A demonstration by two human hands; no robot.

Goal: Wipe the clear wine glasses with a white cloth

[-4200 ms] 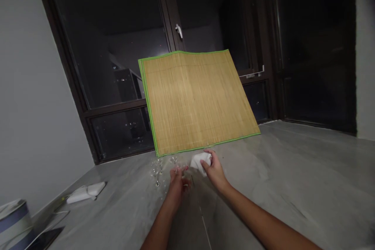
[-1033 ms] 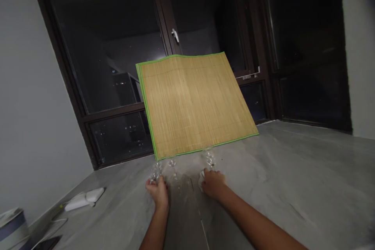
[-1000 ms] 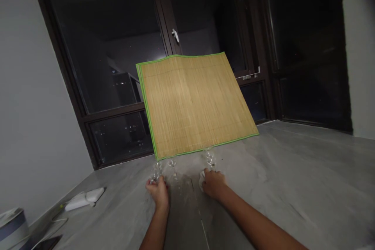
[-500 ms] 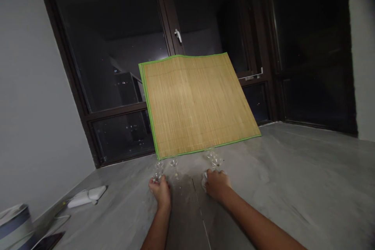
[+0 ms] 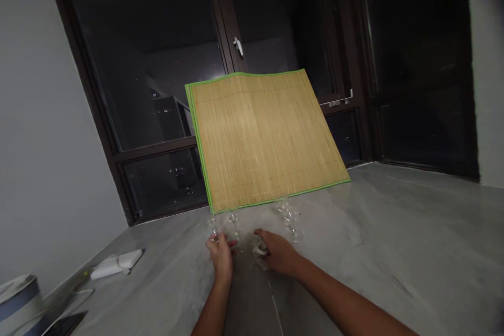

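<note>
Head-worn, looks forward and down across the grey surface (image 5: 374, 247) to the dark window (image 5: 263, 26) at 12 o'clock. Sits near, just behind the left hand (image 5: 221, 256) and right hand (image 5: 279, 252), catching both close to 6 o'clock. Spans wide, from the grey wall (image 5: 35, 126) at 9 o'clock to the pale wall strip (image 5: 490, 89) near 3 o'clock.

This looked like a room in a home at night: a dark-framed window (image 5: 145, 63) with a white handle (image 5: 238, 46), a marbled grey worktop (image 5: 378, 236) running up to it, a green-edged bamboo mat (image 5: 268, 136) leaning there, and small stemmed glasses (image 5: 233, 217) in front.
</note>
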